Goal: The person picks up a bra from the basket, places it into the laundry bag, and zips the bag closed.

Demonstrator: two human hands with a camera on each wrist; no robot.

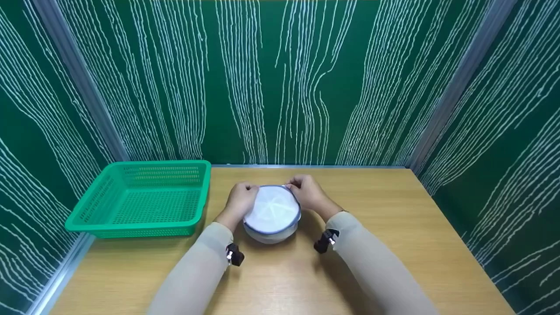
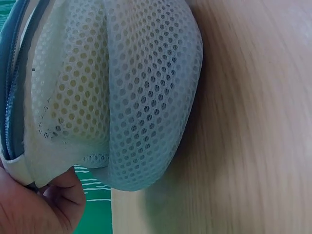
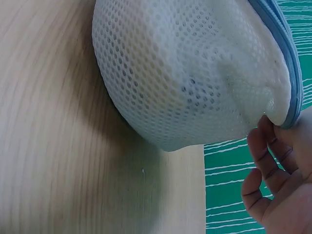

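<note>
A round white mesh laundry bag (image 1: pixel 272 209) with a blue zipper rim stands on the table between both hands. My left hand (image 1: pixel 241 200) pinches the rim on the bag's far left side; the left wrist view shows thumb and finger at a pale tab by the zipper (image 2: pixel 10 107). On the far right side my right hand (image 1: pixel 308 192) pinches the rim between thumb and fingertips, its other fingers loosely bent in the right wrist view. Through the mesh (image 2: pixel 141 87) something pale yellowish shows inside, its kind unclear.
A green plastic basket (image 1: pixel 203 197) stands on the left of the wooden table (image 1: pixel 376 245). Green panels (image 1: pixel 345 78) with white wavy lines enclose the back and sides. Each sleeve carries a small black wrist camera (image 1: pixel 236 254).
</note>
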